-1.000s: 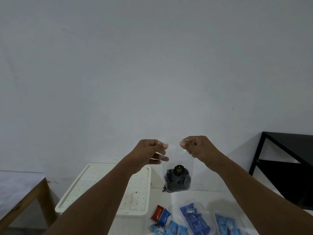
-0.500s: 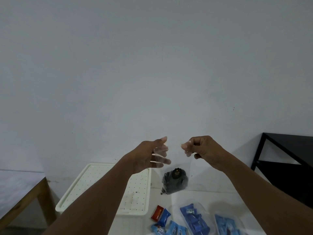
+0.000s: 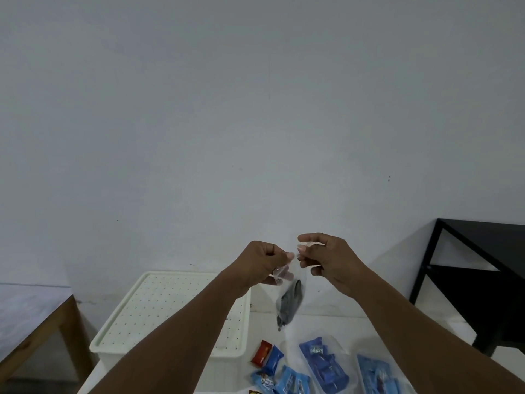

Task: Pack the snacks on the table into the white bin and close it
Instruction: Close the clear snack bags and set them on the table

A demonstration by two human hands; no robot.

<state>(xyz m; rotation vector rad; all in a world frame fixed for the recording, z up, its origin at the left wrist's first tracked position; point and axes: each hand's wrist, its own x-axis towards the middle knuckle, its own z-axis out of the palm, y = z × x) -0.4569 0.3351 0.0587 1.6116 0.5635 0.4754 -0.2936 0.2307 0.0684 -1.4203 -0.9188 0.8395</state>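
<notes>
Clear plastic – a small clear bag (image 3: 290,304) with dark snacks bunched in its lower half – hangs in the air just below centre, at about six o'clock in the view. It hangs tilted, with its bottom swung toward seven o'clock. Both arms reach up from the lower edge and meet at its top.

The left hand (image 3: 262,263) has its fingers curled in and pinches the bag's upper left corner. The right hand (image 3: 329,260), just beside it at three o'clock, has thumb and forefinger closed on a thin pale strip at the bag's top edge. Its other fingers are loosely bent below.

At eight o'clock from the bag sits the white bin (image 3: 170,311), with its dotted lid on, standing on the white table (image 3: 335,325). Directly beneath the bag, at six o'clock, more snacks lie on the table top:
- a red wrapper (image 3: 262,356) touching a blue wrapper (image 3: 274,361);
- more blue packets (image 3: 289,382) below them;
- two clear packs of blue sweets (image 3: 324,365) side by side toward four o'clock.

A black frame stand (image 3: 480,268) fills the three o'clock edge – a wooden table (image 3: 31,311) sits at nine o'clock, against the grey wall (image 3: 255,109).
</notes>
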